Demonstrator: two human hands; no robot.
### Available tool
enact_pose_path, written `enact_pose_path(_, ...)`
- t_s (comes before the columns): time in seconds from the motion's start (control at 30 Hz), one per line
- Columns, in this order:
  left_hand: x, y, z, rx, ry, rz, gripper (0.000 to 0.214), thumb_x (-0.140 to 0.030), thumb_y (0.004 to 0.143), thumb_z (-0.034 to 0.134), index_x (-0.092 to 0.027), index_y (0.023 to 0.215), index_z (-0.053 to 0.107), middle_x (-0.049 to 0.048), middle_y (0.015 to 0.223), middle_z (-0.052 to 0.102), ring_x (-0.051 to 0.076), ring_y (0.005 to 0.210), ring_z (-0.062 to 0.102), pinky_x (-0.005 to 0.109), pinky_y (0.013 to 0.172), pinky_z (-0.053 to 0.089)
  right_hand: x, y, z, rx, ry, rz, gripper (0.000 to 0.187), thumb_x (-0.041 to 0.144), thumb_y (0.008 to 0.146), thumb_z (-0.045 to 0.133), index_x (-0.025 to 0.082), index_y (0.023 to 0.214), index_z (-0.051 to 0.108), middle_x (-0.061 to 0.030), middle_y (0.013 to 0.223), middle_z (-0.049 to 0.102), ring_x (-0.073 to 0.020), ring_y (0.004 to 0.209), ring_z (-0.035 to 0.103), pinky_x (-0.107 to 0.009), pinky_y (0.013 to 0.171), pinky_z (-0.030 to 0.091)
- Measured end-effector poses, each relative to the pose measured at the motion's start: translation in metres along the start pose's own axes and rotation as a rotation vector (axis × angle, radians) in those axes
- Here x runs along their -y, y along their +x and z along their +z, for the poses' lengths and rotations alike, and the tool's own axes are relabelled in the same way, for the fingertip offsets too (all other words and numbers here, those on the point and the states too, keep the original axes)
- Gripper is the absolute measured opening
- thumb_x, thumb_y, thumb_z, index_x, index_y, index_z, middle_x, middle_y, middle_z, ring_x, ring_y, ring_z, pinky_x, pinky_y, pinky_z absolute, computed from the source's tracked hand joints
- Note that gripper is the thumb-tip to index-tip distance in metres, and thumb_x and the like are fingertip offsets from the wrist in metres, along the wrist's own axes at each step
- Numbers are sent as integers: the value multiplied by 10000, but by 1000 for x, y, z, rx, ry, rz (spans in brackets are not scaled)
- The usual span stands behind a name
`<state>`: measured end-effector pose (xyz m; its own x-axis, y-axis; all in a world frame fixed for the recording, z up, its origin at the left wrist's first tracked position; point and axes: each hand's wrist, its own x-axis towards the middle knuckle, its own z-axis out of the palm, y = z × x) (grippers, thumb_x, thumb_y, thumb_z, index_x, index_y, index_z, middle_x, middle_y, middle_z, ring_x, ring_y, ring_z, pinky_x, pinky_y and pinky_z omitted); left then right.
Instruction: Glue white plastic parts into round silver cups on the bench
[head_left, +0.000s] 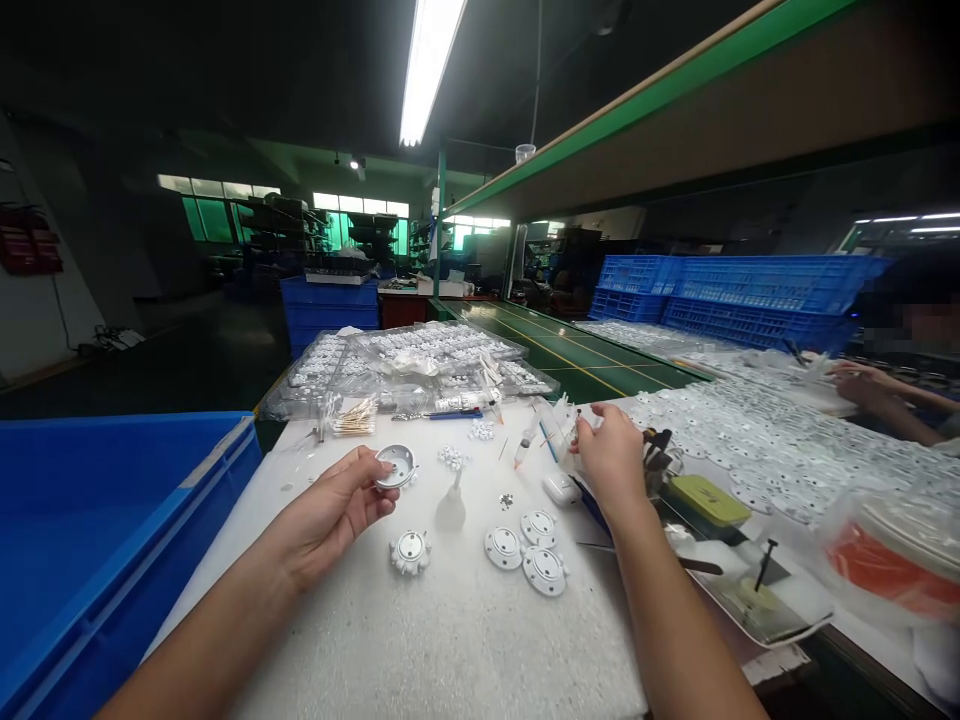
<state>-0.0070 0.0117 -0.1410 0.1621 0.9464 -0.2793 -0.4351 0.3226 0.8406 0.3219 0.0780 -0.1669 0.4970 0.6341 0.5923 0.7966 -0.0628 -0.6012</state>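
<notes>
"Where was the round part [395, 467]?"

"Left of the squeeze bottle [451, 508] and slightly beyond it, lifted off the white work surface [420, 650]. The left hand [349, 500] pinched its edge between thumb and fingers, hollow side facing the wearer, probably so the inside could be seen."

"And the right hand [611, 450]?"

"Well to the bottle's right and farther away, its fingers bent and drawn close together. I couldn't tell whether they gripped anything; the clutter around the fingertips was too small to make out."

"Why was the bottle upright?"

"Presumably to keep its contents from spilling; its nozzle pointed upward."

"And the other parts?"

"Three white discs [543, 565] lay grouped right of the bottle and nearer the wearer, perhaps to keep them together. One knobbed part [410, 548] sat left of it, also nearer, seemingly within easy reach of the left hand."

"The cotton swabs [354, 416]?"

"Beyond the bottle, to its left, bundled lengthwise, likely so that one could be drawn out easily."
</notes>
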Motion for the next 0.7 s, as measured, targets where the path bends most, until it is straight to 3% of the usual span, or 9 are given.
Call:
enact_pose_path(0.1, 1, -2, 3, 0, 10, -16, 183, -57, 775, 641, -151, 774, 484, 22, 773, 562, 89, 594, 581, 183, 567, 541, 1, 3, 14, 9, -49, -11, 301, 178, 742, 503, 63, 999, 611, -149, 798, 635, -286, 800, 597, -420, 833, 428)
enact_pose_path(0.27, 2, -2, 5, 19, 16, -32, 193, -61, 769, 645, -153, 775, 475, 15, 771, 552, 89, 604, 584, 165, 557, 531, -4, 9, 19, 0, -44, -31, 184, 188, 766, 485, 105, 812, 642, -110, 689, 614, -233, 664, 572, -382, 741, 456)
enact_pose_path(0.43, 6, 3, -1, 106, 15, -23, 219, -87, 771, 655, -168, 790, 452, 10, 798, 554, 91, 640, 581, 159, 579, 521, 14, 1, -7, -185, 59, -130, 258, 300, 873, 473, 112, 972, 619, -143, 1001, 604, -184, 702, 586, -357, 739, 484)
enact_pose_path(0.47, 7, 3, -1, 115, 18, -27, 219, -90, 775, 650, -169, 789, 446, 15, 804, 559, 92, 642, 579, 159, 578, 516, 22, -6, -12, -236, 118, -165, 273, 335, 896, 467, 129, 1007, 607, -134, 1030, 594, -181, 731, 595, -347, 736, 492)
enact_pose_path(0.57, 8, 3, 0, 132, 24, -45, 225, -92, 786, 633, -171, 774, 422, 23, 806, 558, 91, 636, 566, 165, 571, 499, 54, -37, -19, -346, 560, -259, 217, 344, 900, 542, 153, 1000, 574, -56, 825, 616, -177, 708, 620, -342, 710, 509)
enact_pose_path(0.7, 11, 1, 1, 183, 44, -42, 226, -119, 797, 625, -175, 773, 407, 22, 824, 553, 96, 646, 560, 178, 578, 484, 93, -85, -20, -155, 1069, -403, 75, 229, 932, 513, 192, 997, 520, -31, 885, 608, -165, 740, 636, -362, 711, 529)
